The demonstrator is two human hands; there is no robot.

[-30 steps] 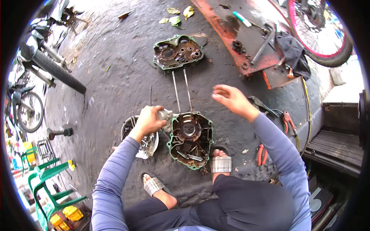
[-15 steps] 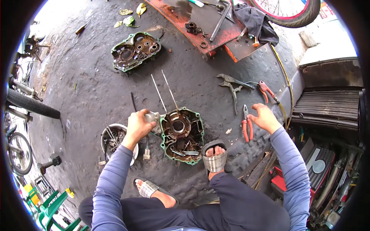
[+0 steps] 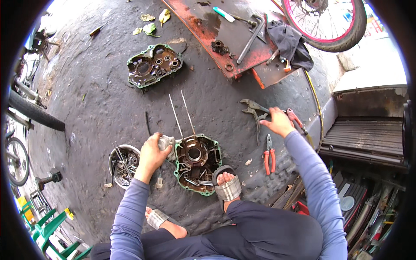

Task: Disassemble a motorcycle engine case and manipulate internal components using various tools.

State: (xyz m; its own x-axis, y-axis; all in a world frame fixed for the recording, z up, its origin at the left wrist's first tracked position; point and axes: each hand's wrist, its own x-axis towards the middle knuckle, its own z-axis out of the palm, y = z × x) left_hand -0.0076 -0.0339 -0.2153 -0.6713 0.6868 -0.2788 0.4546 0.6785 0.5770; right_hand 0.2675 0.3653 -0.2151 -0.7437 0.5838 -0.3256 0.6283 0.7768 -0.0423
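Note:
A green-edged engine crankcase half (image 3: 197,162) lies open side up on the ground, two long studs standing from its far side. Fingers of my left hand (image 3: 151,155) are closed round the rounded grey metal part on its left. Loose metal pins lie in its lower cavity. My right foot in a plaid sandal (image 3: 229,188) rests against its right edge. My right hand (image 3: 279,122), thumb and fingers apart, reaches over the handle ends of locking pliers (image 3: 251,106). Just beyond that hand is a red-handled air blow gun (image 3: 297,118), partly hidden. Red-handled pliers (image 3: 269,157) lie nearer me.
A white bowl (image 3: 138,151) of small metal parts sits left of the crankcase. Another crankcase half (image 3: 156,65) lies farther off. A rusty red metal board (image 3: 242,56) holds tools and a dark cloth (image 3: 292,43). A yellow hose (image 3: 317,97) runs along the right.
My right hand has moved away from the red-handled pliers, farther off to the locking pliers. My left hand stays on the crankcase. The whole view has shifted slightly.

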